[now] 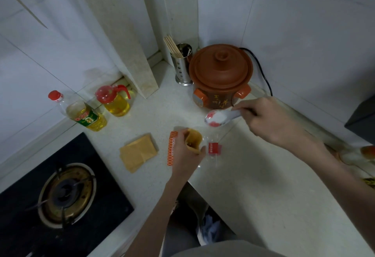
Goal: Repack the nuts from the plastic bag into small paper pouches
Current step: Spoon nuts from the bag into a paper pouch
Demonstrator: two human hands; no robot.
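Note:
My left hand (185,158) grips a small brown paper pouch (193,141) held open and upright over the counter. A few dark nuts show inside it. Under that hand lies the plastic bag (213,153), clear with an orange patterned edge (172,148) and a red label (214,148). My right hand (269,118) holds the handle of a white ceramic spoon (218,117), its bowl hovering just above and right of the pouch. What the spoon carries is unclear. A stack of flat brown pouches (139,152) lies to the left.
A brown clay slow cooker (221,74) stands behind the spoon, with a metal chopstick holder (181,64) beside it. Two oil bottles (85,112) (115,100) stand at the left wall. A gas hob (65,192) fills the lower left. The counter edge (194,183) is near my body.

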